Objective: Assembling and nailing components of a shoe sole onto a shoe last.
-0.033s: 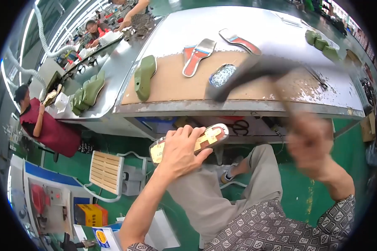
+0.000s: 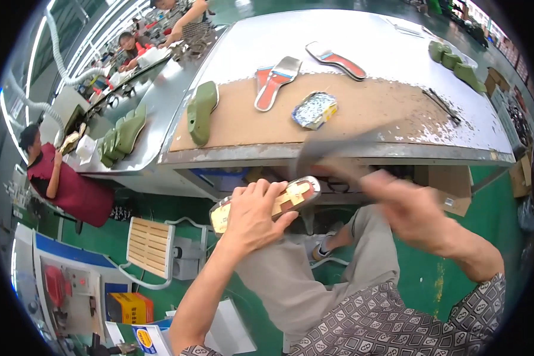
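Observation:
Across my left thigh lies a shoe last with an insole (image 2: 299, 193), bottom side up, with yellowish patches and a dark rim. My left hand (image 2: 252, 216) is closed around its middle, thumb along the near side. My right hand (image 2: 406, 210), blurred by motion, grips a hammer (image 2: 338, 148). The hammer's dark, curved head is smeared and hangs close above the far right end of the last. On the bench beyond sits a small box of shiny metal tacks (image 2: 314, 111). A green shoe last (image 2: 203, 113) lies to its left, and red-and-white insoles (image 2: 276, 83) lie behind.
The bench's front edge (image 2: 338, 153) runs just past the last. A pair of thin dark tools (image 2: 442, 105) and more green lasts (image 2: 451, 59) are at the right. Left are a side table with green lasts (image 2: 124, 133), a slatted chair (image 2: 151, 243) and a seated person (image 2: 65, 178).
My right hand and the hammer have swung down and to the left, toward the last. My left hand and the last have hardly moved. The tack box now shows fully.

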{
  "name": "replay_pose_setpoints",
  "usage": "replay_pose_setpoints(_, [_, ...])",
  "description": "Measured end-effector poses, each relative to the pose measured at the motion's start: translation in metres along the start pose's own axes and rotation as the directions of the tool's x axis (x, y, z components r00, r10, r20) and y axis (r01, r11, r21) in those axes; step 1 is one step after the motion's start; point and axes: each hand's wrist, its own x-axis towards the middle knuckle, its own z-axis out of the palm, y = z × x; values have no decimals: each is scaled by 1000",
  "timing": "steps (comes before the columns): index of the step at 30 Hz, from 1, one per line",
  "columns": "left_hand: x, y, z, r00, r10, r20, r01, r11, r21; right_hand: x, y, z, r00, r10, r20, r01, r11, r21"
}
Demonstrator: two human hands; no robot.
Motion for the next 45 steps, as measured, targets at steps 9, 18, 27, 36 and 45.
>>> replay_pose_setpoints(9, [-11, -7, 0, 999, -52, -13, 52, 999, 6, 3, 8, 10, 935, -29, -354, 151, 934, 323])
replay_pose_setpoints(18, [-10, -5, 0, 998, -52, -31, 53, 999, 8, -18, 5, 32, 898, 439, -20, -366, 773, 518])
replay_pose_setpoints(27, [-8, -5, -1, 998, -60, -30, 59, 998, -11, -14, 7, 38, 791, 582, 189, -570, 591, 571])
replay_pose_setpoints(36, [-12, -8, 0, 998, -50, -24, 50, 999, -2, -6, 3, 33, 984, 160, -74, -110, 888, 446])
replay_pose_setpoints(45, [-5, -14, -7, 998, -31, 54, 28, 997, 66, -18, 36, 55, 961, 272, -43, -204, 808, 552])
